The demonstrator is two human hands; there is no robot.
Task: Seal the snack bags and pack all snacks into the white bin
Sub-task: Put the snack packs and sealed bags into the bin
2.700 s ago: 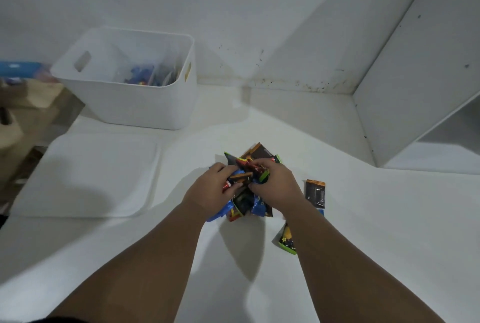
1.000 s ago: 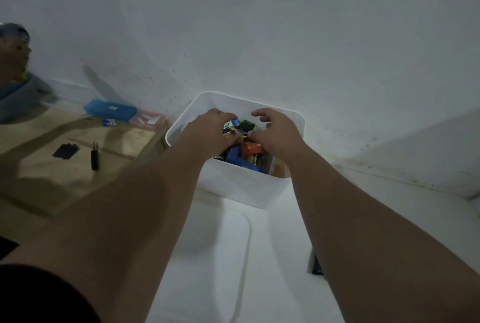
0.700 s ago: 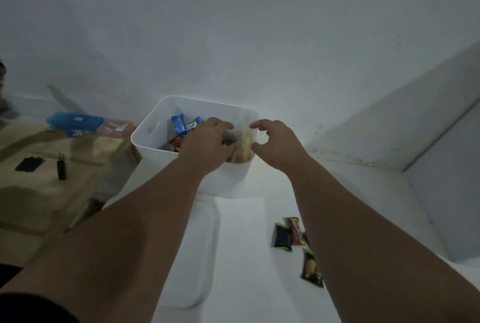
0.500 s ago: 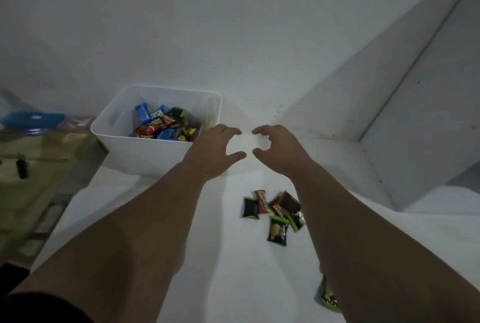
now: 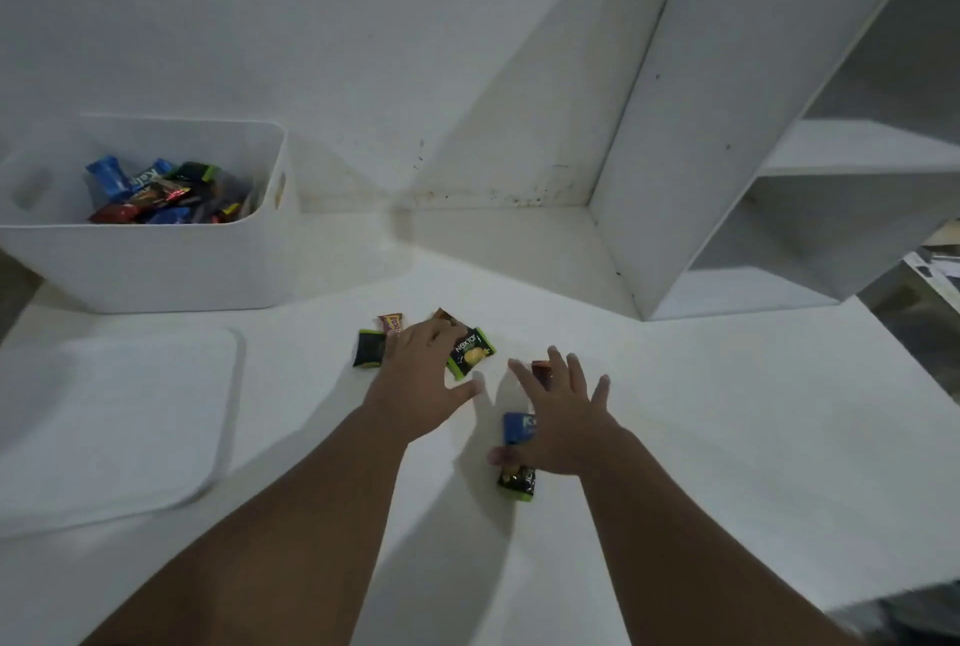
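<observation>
The white bin, smooth matte plastic with rounded corners and a slot handle in its end wall, stands at the far left corner of the tabletop, close to the wall. In it lies a heap of glossy wrapped snacks, blue, red and black-green. Before it, along the left edge, a flat white lid with rounded corners lies on the tabletop.

Around the middle of the tabletop lie loose foil packets, small and pillow-shaped. A black packet with green ends and a small red-brown packet lie just left of the left hand. Its grip is open, fingers nearly straight over a brown packet and the edge of a black-green Nektar packet; it clasps nothing. The right hand has its grip wide, fingers splayed, holding nothing. A dark red packet shows between its fingers, a blue packet is half hidden under its palm, and a black-green packet lies by its thumb.

At the far right corner stands a white shelf unit of flat boards, blocking that side.
</observation>
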